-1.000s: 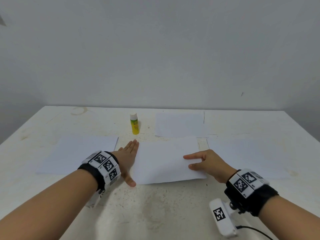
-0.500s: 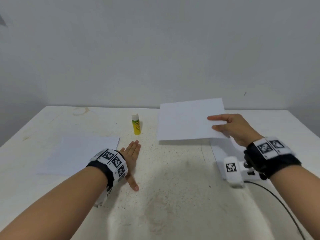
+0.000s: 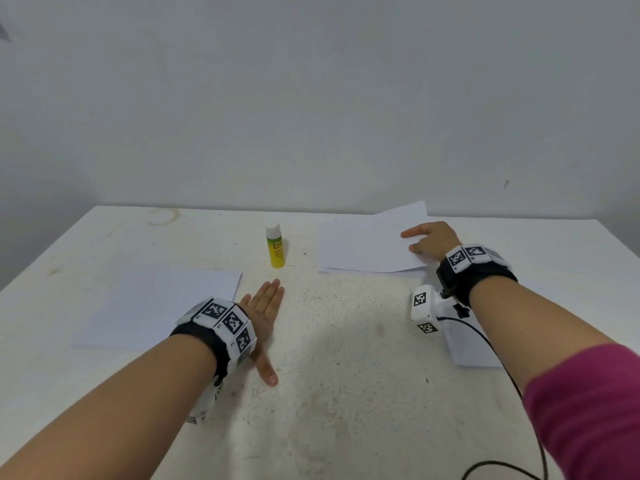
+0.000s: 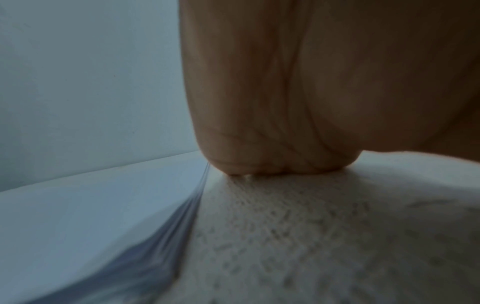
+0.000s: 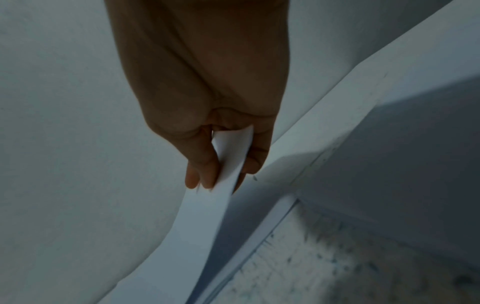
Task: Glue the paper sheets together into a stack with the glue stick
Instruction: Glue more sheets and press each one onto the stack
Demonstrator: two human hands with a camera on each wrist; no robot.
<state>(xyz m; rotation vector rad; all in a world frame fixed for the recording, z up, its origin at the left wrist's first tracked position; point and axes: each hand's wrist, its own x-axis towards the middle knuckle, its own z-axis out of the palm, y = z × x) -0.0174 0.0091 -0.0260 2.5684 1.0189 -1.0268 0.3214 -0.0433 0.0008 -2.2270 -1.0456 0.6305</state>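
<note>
My right hand [image 3: 427, 239] pinches the right edge of a white paper sheet [image 3: 367, 244] and holds it low over another sheet [image 3: 374, 271] lying at the back right of the table. In the right wrist view, thumb and fingers [image 5: 205, 164] clamp the sheet [image 5: 202, 216]. A yellow-green glue stick [image 3: 275, 246] with a white cap stands upright at the back middle. My left hand [image 3: 265, 306] lies flat and open on the table, beside a paper sheet [image 3: 156, 303] at the left; its palm [image 4: 285, 123] presses the surface.
The white speckled table [image 3: 329, 375] meets a plain wall at the back. Another sheet [image 3: 467, 344] lies at the right under my right wrist camera. A black cable [image 3: 519, 410] trails toward the front right corner.
My right hand lifted the middle sheet off the table, carried it back and right, and has lowered it onto the sheet at the back right. The left hand stayed flat in place.
</note>
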